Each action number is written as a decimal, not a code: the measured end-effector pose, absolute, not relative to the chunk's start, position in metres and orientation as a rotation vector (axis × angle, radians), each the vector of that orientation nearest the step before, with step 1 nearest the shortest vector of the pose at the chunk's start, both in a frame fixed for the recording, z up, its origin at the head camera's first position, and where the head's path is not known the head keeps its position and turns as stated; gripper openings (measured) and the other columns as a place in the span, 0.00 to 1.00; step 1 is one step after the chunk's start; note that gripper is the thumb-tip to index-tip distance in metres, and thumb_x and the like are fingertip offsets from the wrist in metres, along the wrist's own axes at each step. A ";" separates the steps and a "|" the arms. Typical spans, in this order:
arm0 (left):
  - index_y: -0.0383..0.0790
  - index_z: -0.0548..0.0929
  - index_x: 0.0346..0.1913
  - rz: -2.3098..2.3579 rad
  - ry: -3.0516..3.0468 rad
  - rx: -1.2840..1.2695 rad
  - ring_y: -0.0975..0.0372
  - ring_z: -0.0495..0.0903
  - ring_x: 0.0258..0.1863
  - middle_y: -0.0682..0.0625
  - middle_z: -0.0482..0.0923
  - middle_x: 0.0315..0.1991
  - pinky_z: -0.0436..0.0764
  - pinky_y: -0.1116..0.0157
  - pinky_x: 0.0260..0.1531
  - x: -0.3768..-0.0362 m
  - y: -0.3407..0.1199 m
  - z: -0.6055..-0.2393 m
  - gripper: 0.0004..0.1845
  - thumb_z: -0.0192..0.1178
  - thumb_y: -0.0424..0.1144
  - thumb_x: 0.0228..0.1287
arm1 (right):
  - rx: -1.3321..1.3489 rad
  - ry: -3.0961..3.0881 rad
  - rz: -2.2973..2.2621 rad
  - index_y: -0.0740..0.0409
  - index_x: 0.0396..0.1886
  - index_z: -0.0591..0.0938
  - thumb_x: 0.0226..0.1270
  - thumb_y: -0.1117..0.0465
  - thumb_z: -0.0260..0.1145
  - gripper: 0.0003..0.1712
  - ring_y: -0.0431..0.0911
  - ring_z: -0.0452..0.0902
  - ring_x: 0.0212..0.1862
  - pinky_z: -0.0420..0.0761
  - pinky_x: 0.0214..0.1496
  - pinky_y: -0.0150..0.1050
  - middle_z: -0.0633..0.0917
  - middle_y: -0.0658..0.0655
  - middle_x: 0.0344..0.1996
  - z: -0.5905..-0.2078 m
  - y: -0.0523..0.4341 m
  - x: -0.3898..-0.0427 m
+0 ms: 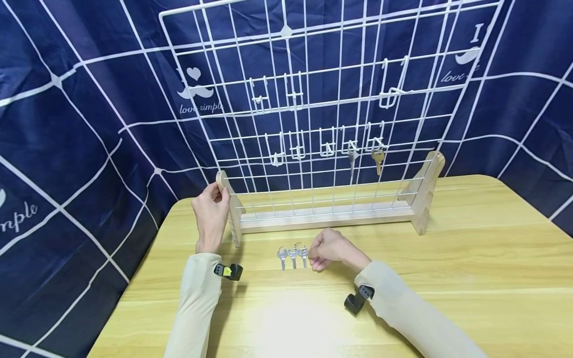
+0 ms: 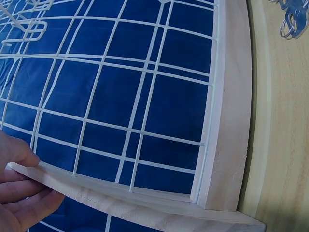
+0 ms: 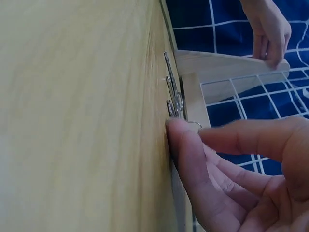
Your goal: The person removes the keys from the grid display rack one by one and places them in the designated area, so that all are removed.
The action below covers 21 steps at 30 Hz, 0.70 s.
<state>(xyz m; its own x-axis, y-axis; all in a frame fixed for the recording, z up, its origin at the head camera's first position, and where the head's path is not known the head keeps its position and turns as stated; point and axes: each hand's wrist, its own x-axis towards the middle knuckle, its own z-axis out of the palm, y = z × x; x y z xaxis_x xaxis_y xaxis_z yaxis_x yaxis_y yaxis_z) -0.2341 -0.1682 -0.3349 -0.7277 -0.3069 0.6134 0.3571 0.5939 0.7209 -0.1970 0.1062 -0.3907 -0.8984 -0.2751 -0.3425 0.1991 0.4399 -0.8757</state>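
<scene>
1. Left hand curled round the top of the left wooden upright of the grid rack; grip clamped there, fingers wrapped over the rounded end. Could tip or skid the rack on the bench if pulled too hard.
2. Right hand down on the bench beside three silver keys, fingertips touching the ring of the nearest one; fingers loosely curled, nothing yet pinched or lifted. Likely to fumble, since the keys lie flat, close together, side by side.
3. Could drag the neighbouring keys along, or push them against the rack base just behind.
4. Two keys already hanging on hooks low on the right of the grid: a silver key and a brass key. Could be knocked off by a jolt to the wire.
</scene>
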 end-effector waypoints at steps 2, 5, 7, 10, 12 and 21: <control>0.16 0.87 0.51 -1.162 -2.084 -0.041 0.41 0.92 0.40 0.28 0.89 0.43 0.90 0.45 0.45 -0.234 -0.168 -0.335 0.12 0.62 0.24 0.73 | -0.087 2.279 -1.430 0.73 0.39 0.86 0.72 0.78 0.66 0.03 0.44 0.84 0.23 0.90 0.31 0.36 0.87 0.65 0.27 -0.388 0.105 -0.194; 0.17 0.87 0.51 -1.167 -2.084 -0.040 0.41 0.92 0.40 0.28 0.89 0.43 0.90 0.45 0.45 -0.233 -0.168 -0.335 0.12 0.62 0.23 0.73 | -0.094 2.310 -1.390 0.71 0.43 0.87 0.73 0.78 0.66 0.05 0.45 0.85 0.24 0.90 0.32 0.36 0.87 0.64 0.27 -0.386 0.103 -0.192; 0.16 0.87 0.51 -1.165 -2.083 -0.046 0.40 0.92 0.40 0.28 0.89 0.43 0.90 0.45 0.45 -0.233 -0.168 -0.335 0.12 0.62 0.23 0.73 | -0.087 2.315 -1.381 0.72 0.44 0.87 0.73 0.78 0.66 0.06 0.45 0.85 0.24 0.90 0.32 0.37 0.88 0.64 0.28 -0.386 0.104 -0.192; 0.16 0.87 0.51 -1.164 -2.083 -0.053 0.40 0.92 0.40 0.27 0.89 0.42 0.90 0.45 0.45 -0.233 -0.168 -0.335 0.12 0.62 0.23 0.72 | -0.090 2.303 -1.386 0.73 0.45 0.88 0.74 0.77 0.66 0.06 0.45 0.85 0.24 0.90 0.32 0.37 0.88 0.64 0.27 -0.386 0.105 -0.192; 0.16 0.87 0.51 -1.162 -2.081 -0.053 0.40 0.92 0.40 0.27 0.89 0.43 0.90 0.45 0.45 -0.233 -0.168 -0.334 0.12 0.61 0.23 0.72 | -0.106 2.294 -1.401 0.74 0.46 0.88 0.74 0.77 0.65 0.07 0.44 0.85 0.24 0.90 0.32 0.37 0.89 0.64 0.27 -0.386 0.106 -0.191; 0.16 0.87 0.52 -1.172 -2.086 -0.046 0.39 0.91 0.40 0.27 0.89 0.43 0.90 0.45 0.46 -0.232 -0.168 -0.335 0.12 0.61 0.23 0.73 | -0.207 2.277 -1.417 0.77 0.51 0.86 0.75 0.75 0.66 0.10 0.46 0.87 0.27 0.91 0.36 0.39 0.89 0.62 0.28 -0.383 0.121 -0.188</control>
